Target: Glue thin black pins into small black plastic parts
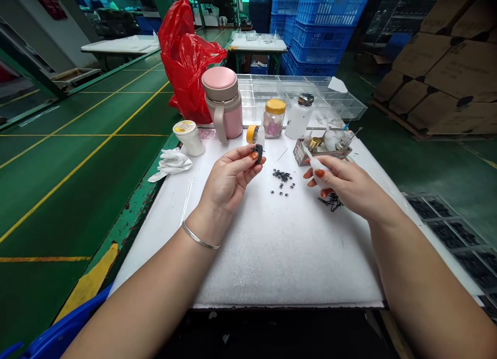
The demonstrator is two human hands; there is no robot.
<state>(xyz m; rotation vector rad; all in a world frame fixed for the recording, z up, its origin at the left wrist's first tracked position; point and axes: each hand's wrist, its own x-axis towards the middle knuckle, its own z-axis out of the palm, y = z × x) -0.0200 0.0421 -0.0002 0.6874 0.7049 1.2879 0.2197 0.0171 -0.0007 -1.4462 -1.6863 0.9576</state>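
Between the thumb and fingers of my left hand [234,178] is a small black part [258,153], held above the white tabletop. A thin dark piece sticks out at its side; what it is I cannot make out. My right hand [341,180] is closed round a small white squeeze bottle [319,174] with a narrow tip pointing up and left. On the table between the hands lies a cluster of small black rings [282,175], with several more scattered nearer me. Below my right fingers is a pile of thin black pins [332,201], partly hidden by the hand.
Behind the hands stand a pink mug [229,110], a yellow tape roll [252,134], a yellow-lidded jar [274,121], a white pump bottle [300,116] and a small box of bottles [301,153]. A white glove [171,164] and tub [189,139] sit left. Clear divided trays [256,85] lie behind.
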